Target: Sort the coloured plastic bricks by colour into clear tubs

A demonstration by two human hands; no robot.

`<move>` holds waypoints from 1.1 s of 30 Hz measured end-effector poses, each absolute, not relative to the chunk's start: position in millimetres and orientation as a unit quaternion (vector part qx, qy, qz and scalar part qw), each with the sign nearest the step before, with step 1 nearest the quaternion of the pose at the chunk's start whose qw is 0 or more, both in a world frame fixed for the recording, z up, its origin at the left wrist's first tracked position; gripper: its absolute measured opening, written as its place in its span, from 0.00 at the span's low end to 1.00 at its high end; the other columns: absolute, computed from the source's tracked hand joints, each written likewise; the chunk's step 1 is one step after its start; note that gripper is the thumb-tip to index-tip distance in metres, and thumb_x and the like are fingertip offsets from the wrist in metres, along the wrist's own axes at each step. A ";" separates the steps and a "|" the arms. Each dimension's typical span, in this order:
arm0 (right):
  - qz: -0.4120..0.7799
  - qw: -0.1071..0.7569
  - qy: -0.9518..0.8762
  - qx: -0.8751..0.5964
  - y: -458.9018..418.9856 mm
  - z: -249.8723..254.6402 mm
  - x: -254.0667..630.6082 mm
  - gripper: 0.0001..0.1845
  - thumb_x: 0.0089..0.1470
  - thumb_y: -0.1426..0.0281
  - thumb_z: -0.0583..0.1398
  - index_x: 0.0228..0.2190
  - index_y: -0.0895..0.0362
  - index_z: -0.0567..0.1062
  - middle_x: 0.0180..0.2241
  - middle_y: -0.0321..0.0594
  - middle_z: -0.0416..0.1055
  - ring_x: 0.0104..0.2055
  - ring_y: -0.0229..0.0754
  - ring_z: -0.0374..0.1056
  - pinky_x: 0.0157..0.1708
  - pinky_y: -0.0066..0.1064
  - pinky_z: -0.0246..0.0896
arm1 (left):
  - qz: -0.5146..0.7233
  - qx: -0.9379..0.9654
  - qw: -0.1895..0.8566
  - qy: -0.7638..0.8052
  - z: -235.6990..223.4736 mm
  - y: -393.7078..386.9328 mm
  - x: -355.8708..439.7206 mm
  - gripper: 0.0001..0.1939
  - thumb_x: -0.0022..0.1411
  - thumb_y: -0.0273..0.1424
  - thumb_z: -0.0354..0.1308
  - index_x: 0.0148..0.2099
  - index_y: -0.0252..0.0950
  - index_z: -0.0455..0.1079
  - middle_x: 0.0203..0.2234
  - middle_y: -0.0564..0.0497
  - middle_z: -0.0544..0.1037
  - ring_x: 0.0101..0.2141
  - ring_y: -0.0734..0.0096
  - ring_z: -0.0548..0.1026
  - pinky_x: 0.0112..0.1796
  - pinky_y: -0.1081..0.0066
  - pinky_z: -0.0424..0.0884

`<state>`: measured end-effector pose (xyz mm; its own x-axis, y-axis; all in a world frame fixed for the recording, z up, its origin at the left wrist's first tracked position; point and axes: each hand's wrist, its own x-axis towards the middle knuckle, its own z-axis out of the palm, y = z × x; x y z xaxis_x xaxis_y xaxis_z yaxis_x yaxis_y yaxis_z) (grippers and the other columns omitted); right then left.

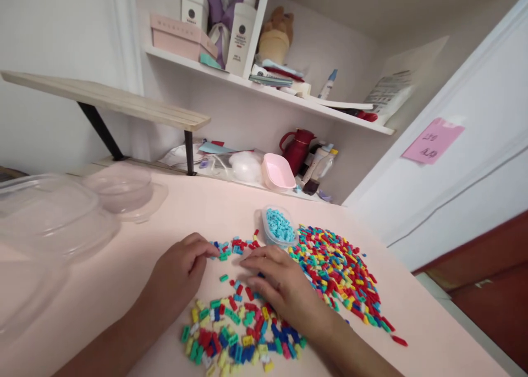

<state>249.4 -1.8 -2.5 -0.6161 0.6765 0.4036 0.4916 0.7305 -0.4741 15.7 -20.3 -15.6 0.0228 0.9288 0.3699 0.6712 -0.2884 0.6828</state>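
Note:
My left hand (183, 264) rests on the pale pink table with its fingers curled together. Its fingertips are at the left end of a thin strip of small toy building bricks (237, 246), and whatever they may pinch is hidden. My right hand (284, 283) lies palm down with its fingers stretched and slightly apart, between that strip and a nearer pile of mixed bricks (231, 338). To its right spreads a larger multicoloured brick heap (338, 267). Just beyond it stands a small clear tub (267, 238) filled with light blue bricks (280, 225).
Clear plastic containers (53, 217) stand at the left. Behind the table are a pink bowl (279, 171), a dark red jug (297, 149) and bottles (322, 171). A wooden riser (111, 99) and a loaded white shelf (289, 95) overhang the back.

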 end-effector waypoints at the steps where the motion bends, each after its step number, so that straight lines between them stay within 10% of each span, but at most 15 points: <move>1: 0.160 0.281 -0.885 -0.334 -2.7 -5.3 246.5 0.14 0.59 0.67 0.61 0.48 0.49 0.76 0.46 0.42 0.74 0.49 0.45 0.69 0.51 0.37 0.63 | 0.401 0.698 0.160 0.572 -16.3 -20.4 15.9 0.17 0.55 0.25 0.44 0.34 0.41 0.75 0.32 0.53 0.79 0.35 0.69 0.76 0.39 0.70 0.71; 17: 0.265 0.300 -0.844 -0.358 -4.6 -7.7 234.9 0.10 0.50 0.81 0.62 0.26 0.54 0.72 0.30 0.34 0.72 0.36 0.40 0.68 0.39 0.30 0.63 | 0.413 0.697 0.156 0.565 -17.4 -22.2 16.2 0.17 0.56 0.24 0.44 0.34 0.41 0.75 0.32 0.53 0.79 0.35 0.70 0.76 0.37 0.71 0.70; 24: 0.228 0.432 -0.730 -0.478 26.5 9.8 277.4 0.06 0.55 0.65 0.62 0.30 0.55 0.75 0.28 0.37 0.73 0.28 0.39 0.66 0.28 0.29 0.61 | 0.421 0.662 0.124 0.607 -18.1 -18.8 10.4 0.16 0.61 0.28 0.45 0.36 0.42 0.75 0.34 0.53 0.77 0.35 0.69 0.75 0.39 0.69 0.70; 33: 0.162 0.452 -0.762 -0.435 30.2 7.0 285.4 0.12 0.62 0.66 0.54 0.40 0.53 0.77 0.37 0.43 0.77 0.39 0.45 0.73 0.41 0.37 0.68 | 0.299 0.714 0.066 0.629 -42.5 -11.2 12.1 0.25 0.58 0.22 0.45 0.50 0.47 0.75 0.46 0.48 0.74 0.47 0.60 0.72 0.47 0.58 0.67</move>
<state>285.4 30.2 7.0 -0.2130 0.8096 0.5470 0.5168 0.5685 -0.6401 12.1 -11.2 -42.5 0.0294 0.9380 0.3453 0.8594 -0.2001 0.4705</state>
